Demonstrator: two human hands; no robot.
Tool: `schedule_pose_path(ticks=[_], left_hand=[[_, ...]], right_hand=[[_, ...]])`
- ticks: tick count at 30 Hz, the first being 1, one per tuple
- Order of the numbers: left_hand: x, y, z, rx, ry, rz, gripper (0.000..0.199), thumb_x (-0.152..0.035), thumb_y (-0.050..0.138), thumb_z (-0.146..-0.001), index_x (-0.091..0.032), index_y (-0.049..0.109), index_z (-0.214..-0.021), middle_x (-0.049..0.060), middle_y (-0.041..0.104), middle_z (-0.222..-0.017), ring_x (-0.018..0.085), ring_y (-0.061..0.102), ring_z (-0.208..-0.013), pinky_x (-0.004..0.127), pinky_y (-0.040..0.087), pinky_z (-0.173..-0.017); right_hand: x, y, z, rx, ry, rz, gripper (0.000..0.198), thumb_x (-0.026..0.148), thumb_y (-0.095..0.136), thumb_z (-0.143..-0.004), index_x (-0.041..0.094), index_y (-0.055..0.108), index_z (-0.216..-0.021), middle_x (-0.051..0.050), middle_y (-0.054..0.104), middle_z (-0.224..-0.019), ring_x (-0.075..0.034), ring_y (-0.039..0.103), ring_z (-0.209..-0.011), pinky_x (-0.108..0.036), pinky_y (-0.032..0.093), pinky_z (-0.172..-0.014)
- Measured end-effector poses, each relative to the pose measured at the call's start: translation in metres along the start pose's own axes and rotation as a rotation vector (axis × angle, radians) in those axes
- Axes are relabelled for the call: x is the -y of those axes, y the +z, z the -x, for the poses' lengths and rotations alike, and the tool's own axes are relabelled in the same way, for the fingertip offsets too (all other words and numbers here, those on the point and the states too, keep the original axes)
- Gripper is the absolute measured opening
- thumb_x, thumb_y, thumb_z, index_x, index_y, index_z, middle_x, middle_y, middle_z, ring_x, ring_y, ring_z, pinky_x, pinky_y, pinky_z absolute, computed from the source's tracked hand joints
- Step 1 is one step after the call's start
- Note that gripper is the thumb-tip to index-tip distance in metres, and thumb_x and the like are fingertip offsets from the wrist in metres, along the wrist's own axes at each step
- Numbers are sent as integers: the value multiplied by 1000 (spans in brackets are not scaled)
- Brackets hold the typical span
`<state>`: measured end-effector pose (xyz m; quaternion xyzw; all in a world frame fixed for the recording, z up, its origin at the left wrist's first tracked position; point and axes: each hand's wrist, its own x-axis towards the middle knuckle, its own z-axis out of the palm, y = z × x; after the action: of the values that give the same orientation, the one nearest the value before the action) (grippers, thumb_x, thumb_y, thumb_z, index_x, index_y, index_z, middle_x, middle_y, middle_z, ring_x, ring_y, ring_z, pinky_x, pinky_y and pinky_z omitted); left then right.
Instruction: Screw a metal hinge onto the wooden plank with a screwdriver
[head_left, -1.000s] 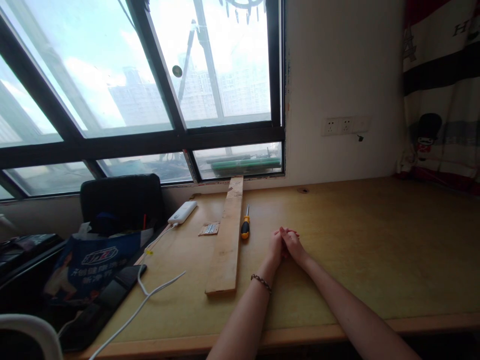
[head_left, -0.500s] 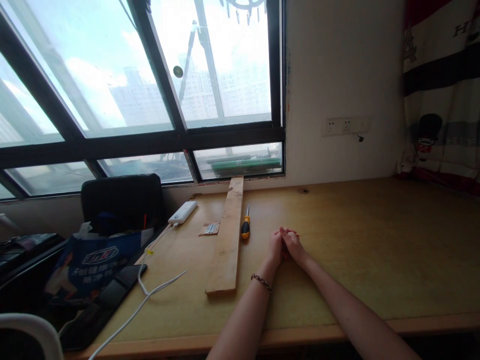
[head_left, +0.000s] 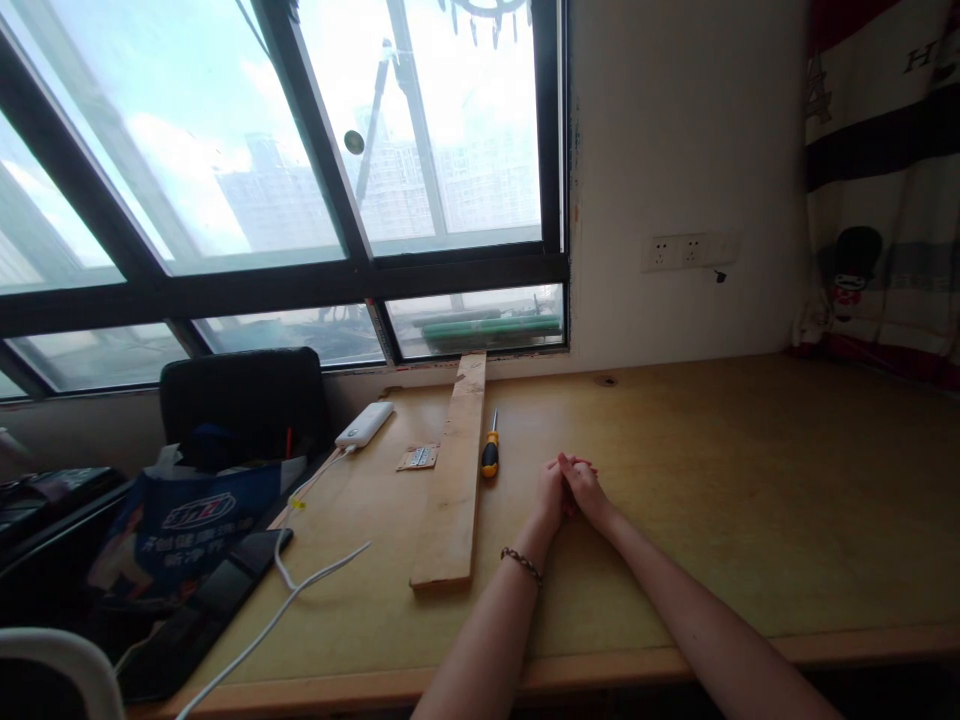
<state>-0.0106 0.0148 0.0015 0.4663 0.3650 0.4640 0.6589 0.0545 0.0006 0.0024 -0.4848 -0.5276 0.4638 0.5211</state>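
The hands (head_left: 589,490) are clasped on the tabletop (head_left: 720,480), right of the board (head_left: 450,520). The board is laid from front to back, its far end brought up to the window (head_left: 465,266). Between hands and board, just beside the board's right edge, the screwdriver (head_left: 490,455) is placed. Left of the board the card (head_left: 418,457) is set; farther left and back, the power bank (head_left: 365,425) is laid, with the cable (head_left: 294,591) plugged in and run forward over the front edge. Beyond the tabletop's left side, the bag (head_left: 195,520) is placed before the chair (head_left: 240,390). Behind, right of the window, the sockets (head_left: 691,249) are mounted on the wall (head_left: 675,130); the curtain (head_left: 885,200) is hung farther right.
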Motion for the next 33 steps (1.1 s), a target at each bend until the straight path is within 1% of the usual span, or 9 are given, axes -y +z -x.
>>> schedule_pose_path(ticks=[9,15,19,21,22,24,27,30,33], left_hand=[[2,-2,-2,5,-15,-24,47,-47,46,-70,-7,64,-85,13,67,-76,10,48,-37,19,25,-30],[-1,1,-2,-29,-38,-70,41,-45,44,-71,-9,63,-80,8,65,-65,7,42,-33,20,24,-30],[-4,3,0,-130,-43,-222,35,-42,42,-73,-13,61,-67,1,51,-42,8,37,-31,21,26,-33],[-9,-1,1,-180,17,-363,34,-41,43,-74,-14,58,-59,-1,46,-38,10,39,-34,22,30,-37],[-13,-4,2,-207,79,-459,34,-40,44,-75,-15,58,-57,0,47,-40,11,43,-37,22,34,-41],[-22,-13,3,-299,245,-684,32,-37,44,-76,-15,59,-57,4,56,-50,14,53,-51,25,41,-53],[-32,-33,0,-505,439,-981,28,-28,40,-80,-16,65,-76,10,65,-85,20,60,-83,30,42,-78],[-32,-51,-4,-645,450,-1227,31,-18,37,-79,-11,62,-97,15,57,-113,22,48,-113,33,34,-96],[-27,-62,-8,-726,406,-1416,35,-11,39,-76,-7,58,-105,18,50,-123,24,37,-123,37,27,-102]], right_hand=[[2,0,1,1,4,11,63,75,36,-68,20,41,-39,1,40,-28,-9,38,-25,-21,27,-26],[3,0,1,-6,23,12,64,76,33,-69,20,43,-40,1,41,-28,-10,39,-25,-21,28,-27],[2,-2,1,-9,4,16,65,75,29,-71,19,47,-44,0,45,-32,-11,42,-27,-22,31,-28],[1,-4,0,-21,-46,34,65,74,29,-72,19,47,-43,0,45,-32,-12,43,-29,-22,31,-30],[0,-5,0,-31,-74,47,65,72,29,-74,19,47,-42,0,45,-32,-11,44,-30,-22,32,-32],[0,-9,-2,-49,-110,65,67,70,28,-76,18,47,-39,-1,46,-33,-10,43,-31,-22,33,-35],[1,-13,-6,-83,-101,56,68,68,24,-78,17,48,-40,-1,46,-33,-9,41,-30,-22,32,-37],[1,-14,-7,-125,-71,40,67,68,26,-78,17,48,-41,-2,47,-33,-9,40,-29,-21,29,-35],[1,-13,-7,-126,-57,51,67,68,26,-78,17,49,-41,-2,47,-33,-9,40,-29,-21,29,-36]])
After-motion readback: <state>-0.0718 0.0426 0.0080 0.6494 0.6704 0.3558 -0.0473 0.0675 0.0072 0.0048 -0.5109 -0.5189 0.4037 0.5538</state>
